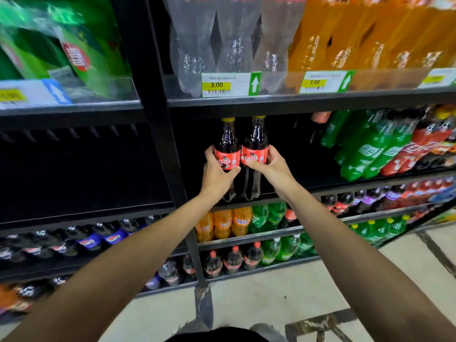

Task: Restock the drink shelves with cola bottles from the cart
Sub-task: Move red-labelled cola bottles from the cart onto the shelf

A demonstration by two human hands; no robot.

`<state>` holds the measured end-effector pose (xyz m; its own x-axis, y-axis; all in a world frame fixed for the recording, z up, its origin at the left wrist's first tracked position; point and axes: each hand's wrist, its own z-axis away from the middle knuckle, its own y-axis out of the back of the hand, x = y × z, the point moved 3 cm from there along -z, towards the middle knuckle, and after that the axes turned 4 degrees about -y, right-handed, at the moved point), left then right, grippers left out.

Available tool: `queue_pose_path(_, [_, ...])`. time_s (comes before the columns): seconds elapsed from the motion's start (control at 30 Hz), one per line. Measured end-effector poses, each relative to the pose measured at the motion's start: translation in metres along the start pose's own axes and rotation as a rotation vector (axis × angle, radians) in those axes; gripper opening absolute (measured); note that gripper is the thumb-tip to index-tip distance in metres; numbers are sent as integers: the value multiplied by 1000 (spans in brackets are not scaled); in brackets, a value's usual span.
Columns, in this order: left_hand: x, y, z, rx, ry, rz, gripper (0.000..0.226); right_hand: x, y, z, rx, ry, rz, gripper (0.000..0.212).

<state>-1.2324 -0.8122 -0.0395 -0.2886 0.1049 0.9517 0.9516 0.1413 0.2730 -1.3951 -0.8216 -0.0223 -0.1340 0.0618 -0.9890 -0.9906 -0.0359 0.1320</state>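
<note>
While both arms reach into the dark shelf (320,180), the left hand (217,175) grips the left cola bottle (225,141) by its label, and the right hand (270,166) grips the right cola bottle (256,137) likewise. The two stand upright between the hands, labels touching. Green bottles (365,149) lean well beyond the right hand.

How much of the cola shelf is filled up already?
Hardly any: no other cola shows in this dark bay of the shelf. In hand: the left hand grips the left cola bottle, the right hand grips the right cola bottle, at the front edge. Left: the gap across to the green bottles.
</note>
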Motion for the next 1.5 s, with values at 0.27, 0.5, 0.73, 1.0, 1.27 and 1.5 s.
queue_pose_path(0.27, [-23,-3,-8,91,58,-18,83,20,-14,-23,-84,3,-57,60])
queue_pose_path(0.5, [-35,-10,-18,120,62,-49,83,37,-16,-37,-81,-5,-105,69])
queue_pose_path(0.73, [-40,-9,-24,64,-7,-54,82,42,-15,-42,-133,31,-82,64])
queue_pose_path(1.0, [-45,-9,-23,-11,-44,29,83,46,-9,-44,-257,-21,18,62])
queue_pose_path(1.27, [-46,-9,-26,-34,-25,61,82,47,-10,-41,-287,-86,-8,63])
queue_pose_path(1.5, [-53,-9,-22,-33,-14,63,90,54,-12,-37,-250,-73,43,72])
